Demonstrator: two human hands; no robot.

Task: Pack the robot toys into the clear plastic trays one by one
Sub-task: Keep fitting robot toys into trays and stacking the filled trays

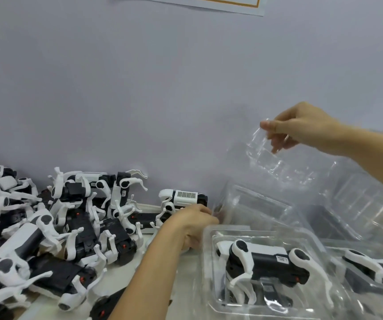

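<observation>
A heap of black-and-white robot dog toys [54, 229] covers the left of the table. My right hand [301, 128] pinches the top edge of an empty clear plastic tray [278, 167] and holds it in the air against the wall. My left hand [193, 222] reaches over the table and grips the near end of a stack of clear trays [253, 204] lying on its side. In front, a robot toy [264, 262] lies in a clear tray [211, 294]. Another packed tray [370, 269] lies at the right edge.
More stacked clear trays [366, 204] pile up at the right against the grey wall [139, 88]. One robot toy [183, 197] stands alone by the wall, just behind my left hand. A strip of bare table [186, 285] runs between the heap and the packed trays.
</observation>
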